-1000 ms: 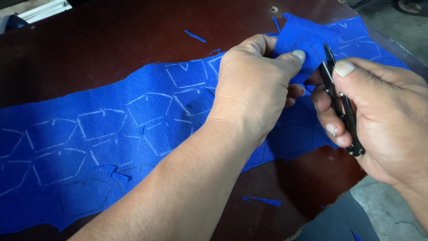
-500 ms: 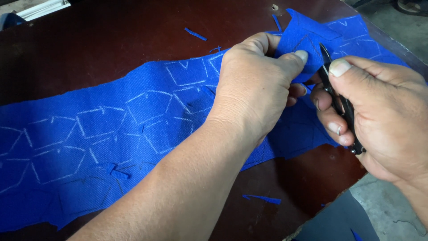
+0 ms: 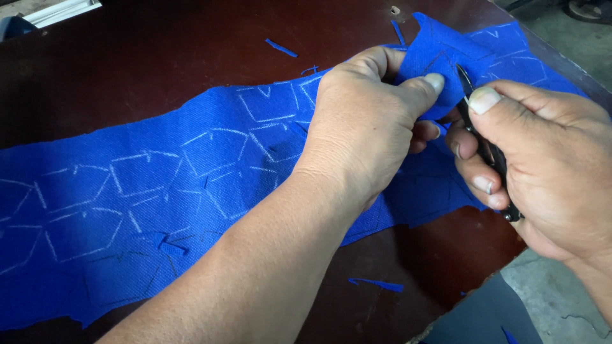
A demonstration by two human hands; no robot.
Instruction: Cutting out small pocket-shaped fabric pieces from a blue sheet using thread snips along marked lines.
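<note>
Blue fabric (image 3: 191, 185) pinched in left hand (image 3: 370, 127), right hand (image 3: 542, 172) snips (image 3: 488, 153) beside

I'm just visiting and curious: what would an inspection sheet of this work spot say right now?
Surface: dark brown wooden table, worn at its near right edge.
Job's things: long blue fabric marked with white chalk outlines, lying flat except the right end, which is lifted; small black snips.
Clutter: blue fabric scraps on the table, near and far side.
Hands: left hand pinches the lifted fold of fabric; right hand grips the snips, blade tips at the fold.
Cables: nothing seen.
Surroundings: grey concrete floor at right; a pale object at the top left corner, too cropped to identify.
</note>
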